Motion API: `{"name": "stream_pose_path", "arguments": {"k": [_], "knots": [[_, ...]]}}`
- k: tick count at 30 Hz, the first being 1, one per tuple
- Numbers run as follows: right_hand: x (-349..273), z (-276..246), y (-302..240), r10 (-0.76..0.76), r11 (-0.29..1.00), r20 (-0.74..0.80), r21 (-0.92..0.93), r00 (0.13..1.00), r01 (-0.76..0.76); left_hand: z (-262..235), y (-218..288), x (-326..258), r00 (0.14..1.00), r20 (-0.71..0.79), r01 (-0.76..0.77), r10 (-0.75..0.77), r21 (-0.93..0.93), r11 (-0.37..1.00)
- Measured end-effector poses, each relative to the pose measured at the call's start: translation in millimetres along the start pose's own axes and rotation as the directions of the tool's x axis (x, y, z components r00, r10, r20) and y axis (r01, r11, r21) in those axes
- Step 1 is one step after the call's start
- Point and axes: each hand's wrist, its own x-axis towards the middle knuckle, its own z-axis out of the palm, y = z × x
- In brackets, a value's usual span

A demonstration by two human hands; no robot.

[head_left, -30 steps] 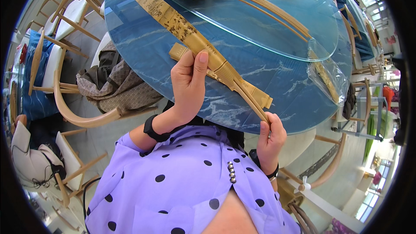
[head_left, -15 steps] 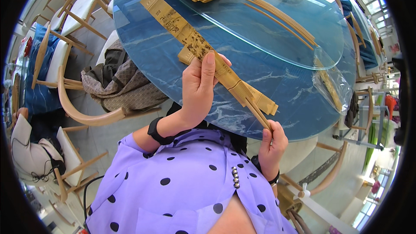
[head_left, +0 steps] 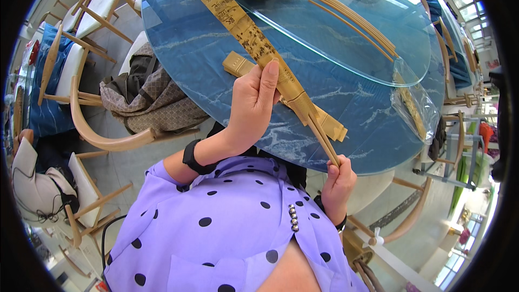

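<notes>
Left hand: the left hand (head_left: 253,103) is wrapped around the middle of a folded bamboo fan (head_left: 254,43), forefinger laid along it.
Right hand: the right hand (head_left: 338,181) pinches the fan's narrow near end, fingers closed.
Fan: long, closed, slanting from near right to far left above the blue round table (head_left: 184,43).
Surroundings: a second fan (head_left: 324,121) lies beneath; loose bamboo slats (head_left: 351,19) on the glass turntable (head_left: 346,48); a wooden chair (head_left: 92,124) at left.
</notes>
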Motion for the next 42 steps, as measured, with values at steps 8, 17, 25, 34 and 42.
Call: {"name": "stream_pose_path", "arguments": {"k": [8,17,25,34,42], "knots": [[-2.3,1.1,7.2,0.017,1.000,-0.006,0.014,1.000,-0.017,-2.6,-12.9,-7.0,0.996,-0.032,-0.077,0.079,0.048,0.996],[0.5,-2.4,9.1,-0.011,0.999,0.006,0.036,1.000,0.010,0.3,-9.8,-0.1,0.970,-0.077,-0.231,0.232,0.022,0.973],[3.2,0.9,5.9,-0.031,0.999,-0.001,0.016,1.000,0.031,6.2,-14.8,-10.1,0.984,-0.037,-0.172,0.175,0.061,0.983],[-1.8,0.0,5.9,-0.005,1.000,0.033,0.013,0.999,0.005,-3.6,-8.9,0.5,0.972,-0.124,-0.193,0.197,0.048,0.980],[7.1,2.5,-1.2,-0.067,0.998,0.032,-0.011,0.997,0.068,-5.0,-9.8,-1.6,0.989,-0.070,-0.136,0.132,-0.063,0.989]]}}
